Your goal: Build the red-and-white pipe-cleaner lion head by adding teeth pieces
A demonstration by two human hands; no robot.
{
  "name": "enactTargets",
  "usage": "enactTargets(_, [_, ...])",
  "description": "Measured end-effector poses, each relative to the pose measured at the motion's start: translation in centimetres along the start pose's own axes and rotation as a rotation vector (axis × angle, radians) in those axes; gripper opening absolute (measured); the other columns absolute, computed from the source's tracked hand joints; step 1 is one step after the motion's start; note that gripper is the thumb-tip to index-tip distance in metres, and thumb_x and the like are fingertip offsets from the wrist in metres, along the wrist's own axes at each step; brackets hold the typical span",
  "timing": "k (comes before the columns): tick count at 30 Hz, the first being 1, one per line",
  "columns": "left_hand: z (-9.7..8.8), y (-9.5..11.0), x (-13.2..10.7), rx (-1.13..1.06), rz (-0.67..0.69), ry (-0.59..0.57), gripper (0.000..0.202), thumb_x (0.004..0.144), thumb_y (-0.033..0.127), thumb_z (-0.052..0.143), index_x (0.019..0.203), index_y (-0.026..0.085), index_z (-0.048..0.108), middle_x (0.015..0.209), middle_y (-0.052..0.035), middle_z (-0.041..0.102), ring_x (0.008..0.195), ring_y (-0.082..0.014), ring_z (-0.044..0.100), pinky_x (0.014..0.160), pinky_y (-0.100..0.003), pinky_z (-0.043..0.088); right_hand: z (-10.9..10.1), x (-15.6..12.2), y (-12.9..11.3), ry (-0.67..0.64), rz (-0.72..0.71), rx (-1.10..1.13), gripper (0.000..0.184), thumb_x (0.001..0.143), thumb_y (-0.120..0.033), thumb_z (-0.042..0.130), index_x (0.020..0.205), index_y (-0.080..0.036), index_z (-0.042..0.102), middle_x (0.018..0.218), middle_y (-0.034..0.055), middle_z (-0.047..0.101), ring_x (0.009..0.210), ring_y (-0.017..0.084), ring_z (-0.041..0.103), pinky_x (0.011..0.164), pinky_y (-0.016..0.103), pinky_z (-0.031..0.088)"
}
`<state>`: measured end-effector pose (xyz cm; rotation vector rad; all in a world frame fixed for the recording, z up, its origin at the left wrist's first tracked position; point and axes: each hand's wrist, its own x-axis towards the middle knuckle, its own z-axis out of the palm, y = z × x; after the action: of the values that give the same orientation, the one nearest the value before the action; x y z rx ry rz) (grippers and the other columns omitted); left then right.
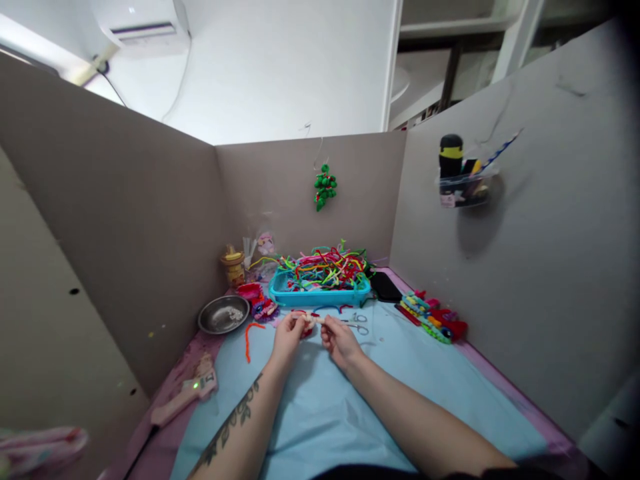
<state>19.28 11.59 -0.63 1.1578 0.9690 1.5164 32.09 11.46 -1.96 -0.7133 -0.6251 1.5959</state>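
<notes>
My left hand (291,337) and my right hand (339,338) meet over the blue sheet (320,427), fingers pinched. Between them runs a cream-white pipe cleaner (311,321), bunched or curled near the left fingers and drawn toward the right ones. A dark red piece shows just under it, too small to make out. Scissors (361,329) lie flat beyond my right hand. To the left of my left hand rests a bent orange pipe cleaner (247,343). Right behind both hands is a blue tray (320,298) heaped with pipe cleaners (330,267) of many colours.
A metal bowl (210,317) with small whitish pieces and a pink glue gun (187,398), lit green, are at left. Colourful fuzzy crafts (433,320) and a black phone (386,287) lie at right. Grey panels (310,187) enclose three sides; a cup of tools (463,190) hangs right.
</notes>
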Motion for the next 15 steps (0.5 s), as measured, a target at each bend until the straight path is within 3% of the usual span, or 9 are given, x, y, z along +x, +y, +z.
enactTargets(8, [-0.33,0.15,-0.12,0.098,-0.055,0.014,0.036,0.064,0.048,0.064,0.061,0.013,0.058,0.048,0.001,0.055,0.043,-0.0087,0.044,0.046,-0.02,0.031,-0.29,0.33,0.23,0.023,-0.045,0.003,0.037,0.048,-0.034,0.081,0.067,-0.017,0.054,0.051,-0.0049,0.055,0.042,0.005,0.046,0.04,0.015,0.034])
enactTargets(15, [-0.57,0.02,-0.06,0.222,-0.055,0.031,0.04,0.065,0.053,0.061,0.063,0.013,0.065,0.051,-0.0021,0.059,0.047,-0.0121,0.048,0.046,-0.021,0.033,-0.22,0.57,0.58,0.055,-0.122,-0.021,0.036,0.046,-0.033,0.082,0.066,-0.018,0.056,0.048,-0.0047,0.055,0.044,0.008,0.048,0.042,0.018,0.036])
